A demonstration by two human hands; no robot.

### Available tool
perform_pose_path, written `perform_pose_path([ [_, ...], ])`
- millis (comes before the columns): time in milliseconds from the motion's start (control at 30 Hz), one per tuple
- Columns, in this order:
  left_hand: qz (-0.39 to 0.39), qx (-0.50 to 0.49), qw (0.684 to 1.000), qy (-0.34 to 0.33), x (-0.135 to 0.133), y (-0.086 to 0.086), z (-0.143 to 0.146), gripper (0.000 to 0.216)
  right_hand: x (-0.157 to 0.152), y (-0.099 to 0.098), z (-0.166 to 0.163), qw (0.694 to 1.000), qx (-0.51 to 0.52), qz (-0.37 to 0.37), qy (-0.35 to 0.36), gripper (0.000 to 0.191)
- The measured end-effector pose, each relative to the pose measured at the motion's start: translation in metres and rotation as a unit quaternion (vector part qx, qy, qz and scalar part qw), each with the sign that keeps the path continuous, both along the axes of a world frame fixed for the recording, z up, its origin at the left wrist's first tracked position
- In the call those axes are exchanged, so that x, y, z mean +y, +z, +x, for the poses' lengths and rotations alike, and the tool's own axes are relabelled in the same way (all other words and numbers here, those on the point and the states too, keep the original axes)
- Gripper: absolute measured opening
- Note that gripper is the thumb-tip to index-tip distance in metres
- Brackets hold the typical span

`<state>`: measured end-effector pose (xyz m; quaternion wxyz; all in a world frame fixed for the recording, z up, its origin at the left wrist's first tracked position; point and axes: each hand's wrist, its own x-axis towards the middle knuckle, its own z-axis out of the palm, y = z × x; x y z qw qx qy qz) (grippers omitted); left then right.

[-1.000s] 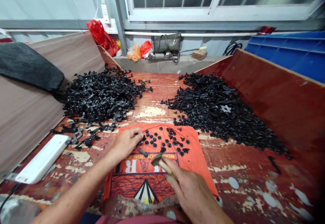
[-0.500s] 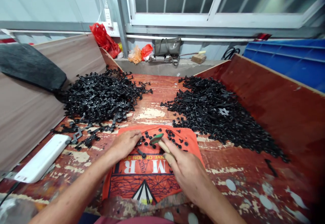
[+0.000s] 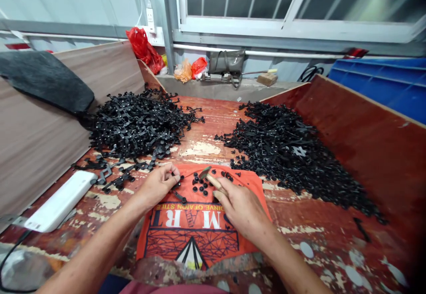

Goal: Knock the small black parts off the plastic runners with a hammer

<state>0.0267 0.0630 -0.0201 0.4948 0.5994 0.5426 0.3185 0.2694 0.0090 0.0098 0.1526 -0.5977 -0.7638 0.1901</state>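
My right hand (image 3: 244,207) is wrapped round the pale wooden handle of a small tool (image 3: 213,179) with a short, dark greenish blade. The blade points up and left over several loose round black plastic pieces (image 3: 199,187) on an orange printed cloth (image 3: 249,180). At the cloth's left edge, my left hand (image 3: 158,185) is closed in a pinch on a small black plastic part (image 3: 178,183), partly hidden by the fingers. Just below those fingertips lies a black strip-like part with a round end (image 3: 180,197).
Heaps of black plastic parts lie at the left (image 3: 136,125) and the right (image 3: 282,147). A white power bank-like box (image 3: 61,200) with a cable sits at left. Wooden boards (image 3: 359,129) wall both sides, and a blue crate (image 3: 382,81) stands behind the right one.
My left hand has moved slightly left and up, its fingers now pinched together. The tool's blade has shifted up, and some round black pieces lie in different spots. The view has shifted slightly.
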Motion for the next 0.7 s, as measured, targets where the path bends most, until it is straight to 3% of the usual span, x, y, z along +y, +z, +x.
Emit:
perform_pose_path([
  [167, -0.051, -0.080, 0.985, 0.143, -0.025, 0.014, -0.012, 0.030, 0.018, -0.001, -0.027, 0.995, -0.076, 0.041, 0.040, 0.013],
  [433, -0.012, -0.135, 0.932, 0.336, -0.053, 0.027, -0.051, 0.040, 0.025, -0.005, -0.064, 0.987, -0.123, 0.062, 0.083, 0.020],
  [567, -0.009, -0.124, 0.938, 0.323, -0.057, 0.025, -0.054, 0.038, 0.018, -0.004, -0.068, 0.987, -0.119, 0.057, 0.087, 0.019],
  [700, -0.025, -0.091, 0.976, 0.196, -0.060, 0.012, -0.034, 0.029, 0.014, 0.001, -0.051, 0.992, -0.094, 0.055, 0.067, 0.018],
])
